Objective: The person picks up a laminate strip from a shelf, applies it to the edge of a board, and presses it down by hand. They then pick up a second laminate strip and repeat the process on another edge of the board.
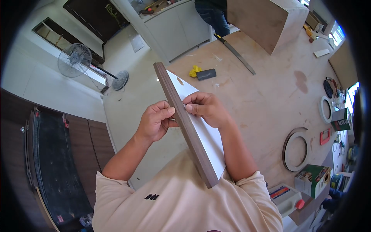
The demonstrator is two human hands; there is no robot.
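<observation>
A long panel point(201, 131) with a white face and brown wood-grain edge leans against my shirt, its far end raised. Near that end, the white face has an oval-looking hole point(180, 81). My left hand point(154, 120) is closed on the brown edge, thumb on top and fingers curled toward the underside. On the white side, my right hand point(208, 109) holds thumb and forefinger pinched together right at the edge. Whatever lies between those fingertips, if anything, is too small to make out.
The worktable point(255, 112) carries a file point(235, 54), a dark block point(206, 74), a yellow crumpled piece point(195, 70), edging rolls point(295, 152), a red clamp point(325, 136), a jug point(286, 199) and a large box point(262, 23). A fan point(75, 60) stands left; another person point(214, 17) stands behind.
</observation>
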